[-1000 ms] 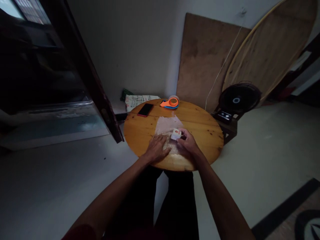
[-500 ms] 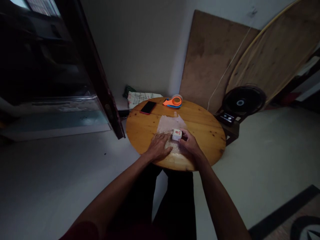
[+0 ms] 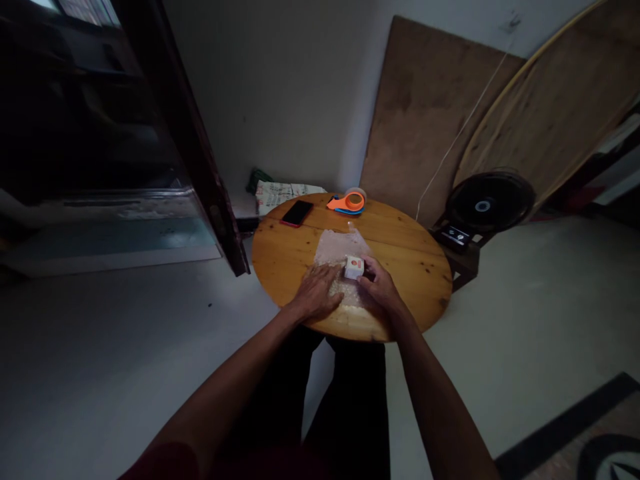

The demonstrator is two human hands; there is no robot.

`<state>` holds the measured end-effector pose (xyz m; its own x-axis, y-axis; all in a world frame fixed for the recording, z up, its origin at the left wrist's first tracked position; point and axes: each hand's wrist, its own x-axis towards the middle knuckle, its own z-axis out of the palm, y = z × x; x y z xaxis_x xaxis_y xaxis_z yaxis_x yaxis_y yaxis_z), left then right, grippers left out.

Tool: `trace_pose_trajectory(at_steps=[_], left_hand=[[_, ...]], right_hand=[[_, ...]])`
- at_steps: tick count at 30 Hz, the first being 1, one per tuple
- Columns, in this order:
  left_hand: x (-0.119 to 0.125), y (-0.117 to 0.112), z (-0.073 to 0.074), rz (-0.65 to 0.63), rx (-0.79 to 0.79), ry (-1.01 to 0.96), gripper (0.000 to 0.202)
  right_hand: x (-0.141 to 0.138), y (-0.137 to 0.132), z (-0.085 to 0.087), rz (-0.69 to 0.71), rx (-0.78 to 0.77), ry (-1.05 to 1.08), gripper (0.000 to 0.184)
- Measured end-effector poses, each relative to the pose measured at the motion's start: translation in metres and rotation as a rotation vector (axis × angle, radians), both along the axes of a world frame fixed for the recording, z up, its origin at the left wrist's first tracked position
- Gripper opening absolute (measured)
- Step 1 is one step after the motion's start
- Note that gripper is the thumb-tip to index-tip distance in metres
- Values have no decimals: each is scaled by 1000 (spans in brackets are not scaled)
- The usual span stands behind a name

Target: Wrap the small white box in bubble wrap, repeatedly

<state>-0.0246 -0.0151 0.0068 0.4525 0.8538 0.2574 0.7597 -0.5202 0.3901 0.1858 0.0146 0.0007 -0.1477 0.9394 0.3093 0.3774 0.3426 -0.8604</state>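
Observation:
A sheet of bubble wrap [image 3: 336,247] lies spread on the round wooden table [image 3: 415,267]. On its middle rests a small white box [image 3: 355,267] with a red mark on top. My right hand [image 3: 381,283] grips the box's right side between thumb and fingers. My left hand [image 3: 317,290] lies flat with fingers spread over the left part of the wrap, its fingertips close to the box. The box's right edge is partly hidden by my fingers.
An orange and blue tape dispenser [image 3: 349,203] stands at the table's back edge. Left of it lies a phone [image 3: 297,213] with a red edge. A dark round fan-like object [image 3: 490,205] sits beyond the table on the right, and a door frame [image 3: 200,147] rises on the left.
The view has shifted very slightly. Both hands, the box and the bubble wrap keep their places.

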Motion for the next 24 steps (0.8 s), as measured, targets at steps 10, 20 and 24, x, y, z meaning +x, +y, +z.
trace_pose_trajectory(at_steps=[10, 20, 24], left_hand=[[0, 1, -2, 0, 9, -19, 68], [0, 0, -1, 1, 29, -12, 66], [0, 0, 0, -1, 24, -19, 65]], right_hand=[[1, 3, -4, 6, 24, 13, 54], [4, 6, -9, 12, 24, 16, 56], [4, 5, -9, 7, 16, 17, 55]])
